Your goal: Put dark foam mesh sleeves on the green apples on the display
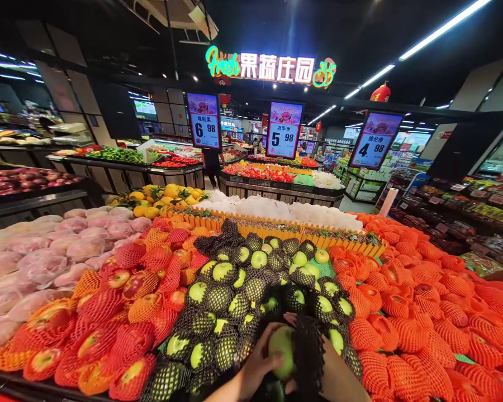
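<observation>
My left hand [260, 357] is wrapped around a bare green apple [281, 352], low in the middle of the view. Right beside the apple, a black foam net sleeve [309, 352] hangs from my right hand [330, 360]. That sleeve covers most of my right fingers; a few fingertips show close to the apple. Beneath and beyond both hands lies a heap of green apples [223, 272], many of them in black foam nets. Several loose black nets [222, 240] are piled at the heap's back left.
Red apples in red and orange nets [104, 312] lie to the left, with pale wrapped fruit [42, 262] beyond. Orange-netted fruit [427, 301] fills the right side. A yellow picket-style divider [268, 226] runs along the back. Price screens [285, 129] hang above. A person [212, 164] stands farther off.
</observation>
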The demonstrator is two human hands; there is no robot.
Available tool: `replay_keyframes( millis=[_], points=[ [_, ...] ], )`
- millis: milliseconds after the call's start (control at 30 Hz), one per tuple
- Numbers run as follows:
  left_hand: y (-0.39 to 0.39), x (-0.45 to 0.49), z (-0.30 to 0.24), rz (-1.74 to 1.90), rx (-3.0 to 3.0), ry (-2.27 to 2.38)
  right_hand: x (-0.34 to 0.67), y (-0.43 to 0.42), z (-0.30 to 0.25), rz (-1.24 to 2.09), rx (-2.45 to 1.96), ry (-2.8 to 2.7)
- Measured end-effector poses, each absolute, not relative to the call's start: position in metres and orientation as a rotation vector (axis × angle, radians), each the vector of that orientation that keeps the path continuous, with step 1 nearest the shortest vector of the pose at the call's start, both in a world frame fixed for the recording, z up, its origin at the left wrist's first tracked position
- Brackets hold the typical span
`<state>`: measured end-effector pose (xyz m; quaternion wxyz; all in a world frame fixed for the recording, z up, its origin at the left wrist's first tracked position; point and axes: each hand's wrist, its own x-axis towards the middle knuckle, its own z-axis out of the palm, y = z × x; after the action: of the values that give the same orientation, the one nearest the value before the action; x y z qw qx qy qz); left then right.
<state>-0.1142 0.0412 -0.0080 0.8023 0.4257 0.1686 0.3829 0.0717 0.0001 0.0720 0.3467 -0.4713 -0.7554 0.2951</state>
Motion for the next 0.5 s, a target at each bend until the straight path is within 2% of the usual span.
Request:
replay_keyframes(
  millis=[100, 267, 500],
  points=[
    [0.037, -0.116, -0.009, 0.817, 0.984, 0.394, 0.062, -0.004, 0.079, 0.846, -1.152, -2.034],
    [0.032, -0.12, -0.017, 0.883, 0.964, 0.403, 0.058, -0.003, 0.076, 0.703, -1.077, -2.119],
    [0.025, -0.111, -0.02, 0.697, 0.932, 0.339, 0.061, -0.001, 0.065, 0.7, -1.132, -2.091]
  ],
)
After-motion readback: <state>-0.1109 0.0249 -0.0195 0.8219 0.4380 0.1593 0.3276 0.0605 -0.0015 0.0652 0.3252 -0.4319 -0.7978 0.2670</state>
